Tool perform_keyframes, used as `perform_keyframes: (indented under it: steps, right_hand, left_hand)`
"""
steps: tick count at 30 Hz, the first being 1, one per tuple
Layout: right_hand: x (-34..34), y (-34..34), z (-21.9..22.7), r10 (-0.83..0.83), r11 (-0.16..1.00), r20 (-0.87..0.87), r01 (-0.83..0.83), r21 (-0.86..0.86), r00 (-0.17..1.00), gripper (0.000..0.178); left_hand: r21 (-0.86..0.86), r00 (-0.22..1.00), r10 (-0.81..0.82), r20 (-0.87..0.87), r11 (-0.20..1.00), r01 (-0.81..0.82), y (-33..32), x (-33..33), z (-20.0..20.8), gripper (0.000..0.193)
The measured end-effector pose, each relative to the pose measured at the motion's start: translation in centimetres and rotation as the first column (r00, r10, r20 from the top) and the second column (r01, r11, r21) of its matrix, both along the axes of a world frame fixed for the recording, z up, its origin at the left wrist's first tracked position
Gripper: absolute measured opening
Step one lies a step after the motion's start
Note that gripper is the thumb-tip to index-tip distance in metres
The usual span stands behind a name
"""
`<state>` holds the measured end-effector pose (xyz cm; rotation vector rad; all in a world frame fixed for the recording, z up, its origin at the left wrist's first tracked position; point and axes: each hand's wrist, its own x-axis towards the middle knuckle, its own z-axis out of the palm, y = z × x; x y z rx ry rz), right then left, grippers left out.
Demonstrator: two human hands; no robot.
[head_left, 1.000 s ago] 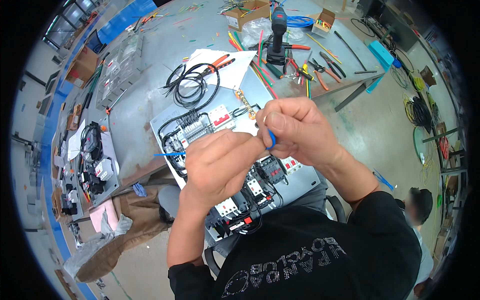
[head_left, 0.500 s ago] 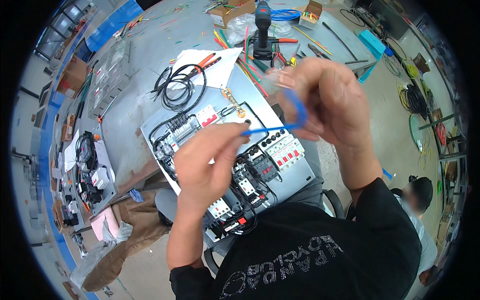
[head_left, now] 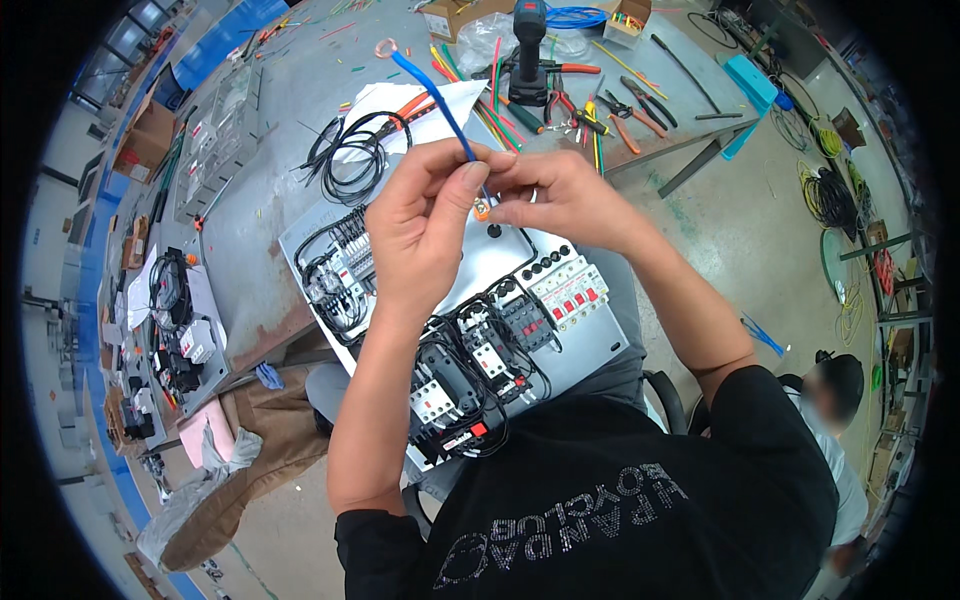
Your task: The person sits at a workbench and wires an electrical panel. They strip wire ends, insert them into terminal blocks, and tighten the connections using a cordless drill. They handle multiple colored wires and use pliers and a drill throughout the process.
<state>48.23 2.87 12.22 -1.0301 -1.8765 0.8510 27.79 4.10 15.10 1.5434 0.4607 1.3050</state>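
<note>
Left hand [head_left: 425,220]: one; thumb and fingers pinched. Left forearm [head_left: 375,410]: one, bare, rising just past twelve o'clock. Right hand [head_left: 560,198]: one, at the left's three o'clock, fingertips close beside, pinched. Right forearm [head_left: 690,305]: one, bare, pointing between ten and eleven.

A grey table [head_left: 275,205] bears a black drill [head_left: 529,55], pliers [head_left: 626,137] and cartons [head_left: 622,32].
</note>
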Motion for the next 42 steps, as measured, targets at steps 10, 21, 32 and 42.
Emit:
perform_keyframes:
  steps: [10,21,32,42]
  right_hand:
    - [-0.4,0.8,-4.8,-0.077,0.996,0.146,0.069,0.059,0.986,0.018]
    - [-0.2,1.3,-10.0,-0.252,0.968,0.279,0.244,0.063,0.927,0.022]
    - [-3.8,3.9,-11.2,-0.408,0.895,0.478,0.238,0.378,0.778,0.024]
    - [-2.7,3.3,-9.3,-0.320,0.945,0.506,0.232,0.229,0.801,0.030]
  left_hand:
    - [-0.125,0.978,-0.055,-0.200,0.992,0.030,0.7,-0.6,-3.0,0.015]
    - [-0.251,0.914,-0.077,-0.399,0.968,-0.028,-0.5,-4.6,-4.8,0.014]
    - [-0.520,0.926,-0.234,-0.298,0.853,0.048,-0.7,-5.7,-10.7,0.016]
    - [-0.518,0.911,-0.278,-0.306,0.851,0.086,0.0,-5.7,-11.6,0.015]
